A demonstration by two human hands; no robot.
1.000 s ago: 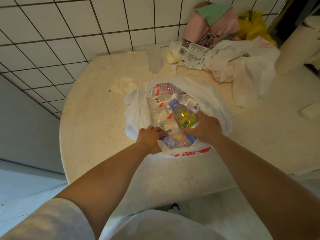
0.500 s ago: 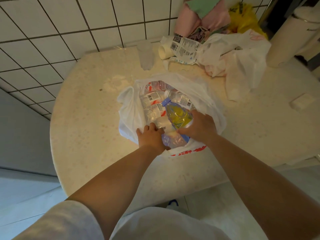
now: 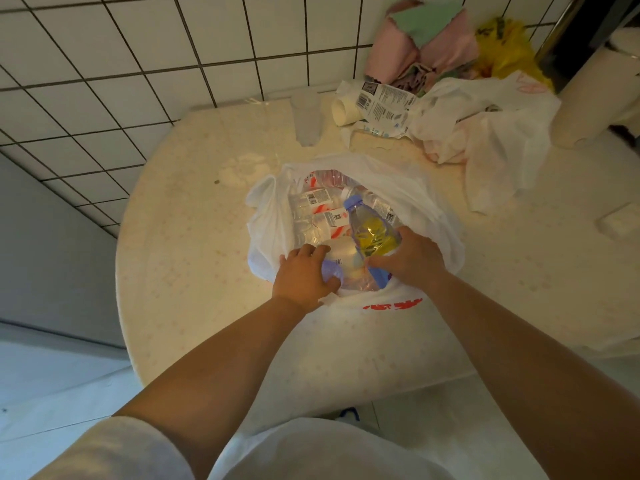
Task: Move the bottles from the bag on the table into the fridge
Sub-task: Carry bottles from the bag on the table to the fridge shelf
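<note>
On the desk [image 3: 180, 271], the right hand [image 3: 412, 261] grips the yellow-labelled bottle [image 3: 370, 230], cap tilted away; the left hand [image 3: 304, 275] clasps a blue-tinted bottle [image 3: 332, 271] in the bag [image 3: 270, 230].

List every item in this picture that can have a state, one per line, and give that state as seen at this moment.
white bag: open at the top, lying on the table, bottles inside
yellow-label bottle: capped, tilted, gripped by the right hand
right hand: curled round the yellow-label bottle
left hand: gripping a clear bottle's end
clear bottles: capped, lying in the bag
second white bag: crumpled on the table
</note>
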